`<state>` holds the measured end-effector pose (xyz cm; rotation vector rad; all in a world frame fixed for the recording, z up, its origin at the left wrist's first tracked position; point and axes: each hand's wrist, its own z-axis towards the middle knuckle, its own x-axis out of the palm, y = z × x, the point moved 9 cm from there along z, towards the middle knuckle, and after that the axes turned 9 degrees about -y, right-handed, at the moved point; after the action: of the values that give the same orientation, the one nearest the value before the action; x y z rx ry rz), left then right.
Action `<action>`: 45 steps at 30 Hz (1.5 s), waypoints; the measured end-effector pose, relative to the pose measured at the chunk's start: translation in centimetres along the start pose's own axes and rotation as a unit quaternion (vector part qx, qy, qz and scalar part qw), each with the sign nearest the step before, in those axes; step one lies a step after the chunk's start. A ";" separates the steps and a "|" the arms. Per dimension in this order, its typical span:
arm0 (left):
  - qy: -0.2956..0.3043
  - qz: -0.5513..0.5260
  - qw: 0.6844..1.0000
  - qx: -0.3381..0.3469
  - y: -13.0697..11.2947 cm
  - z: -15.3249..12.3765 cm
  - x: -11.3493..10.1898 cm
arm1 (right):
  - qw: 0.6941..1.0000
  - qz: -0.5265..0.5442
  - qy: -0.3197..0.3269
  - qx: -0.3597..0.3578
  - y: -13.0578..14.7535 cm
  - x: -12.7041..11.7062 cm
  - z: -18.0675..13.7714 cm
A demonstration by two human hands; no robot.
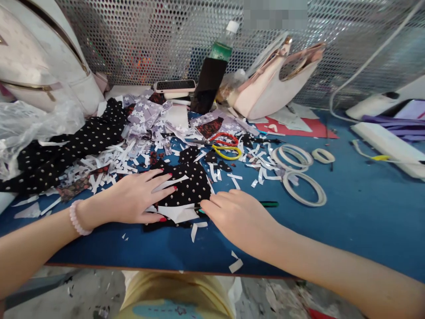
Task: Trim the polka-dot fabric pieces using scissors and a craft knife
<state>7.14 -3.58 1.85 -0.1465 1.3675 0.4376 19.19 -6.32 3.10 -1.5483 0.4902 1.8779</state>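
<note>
My left hand [137, 197] lies flat with fingers spread on a small piece of black fabric with white dots [187, 188] and a white paper shape [177, 213] on the blue table [348, 208]. My right hand [237, 217] is curled beside the fabric's right edge, fingers closed on a thin green-tipped pen [269, 204] whose end sticks out to the right. White paper scraps [109, 161] lie scattered around the fabric.
Scissors with red and yellow handles [226, 146] lie behind the fabric. Tape rolls [303, 188] sit to the right. A dark bottle [212, 73], a phone [175, 85], a pink bag [279, 82], a white backpack [43, 57] and more dotted cloth [66, 150] crowd the back and left.
</note>
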 end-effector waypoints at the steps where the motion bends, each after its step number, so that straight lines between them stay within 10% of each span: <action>1: 0.003 0.000 1.000 -0.003 0.0 0.0 0.0 | 1.000 0.002 -0.003 -0.004 0.1 -0.1 -0.1; 45: 0.001 -0.009 1.000 -0.003 0.0 -0.2 0.4 | 0.991 -0.092 0.005 -0.095 1.8 -1.3 0.0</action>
<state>7.00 -3.54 1.43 -0.1642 1.3654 0.4264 18.03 -7.93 4.15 -1.6650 0.1695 1.8164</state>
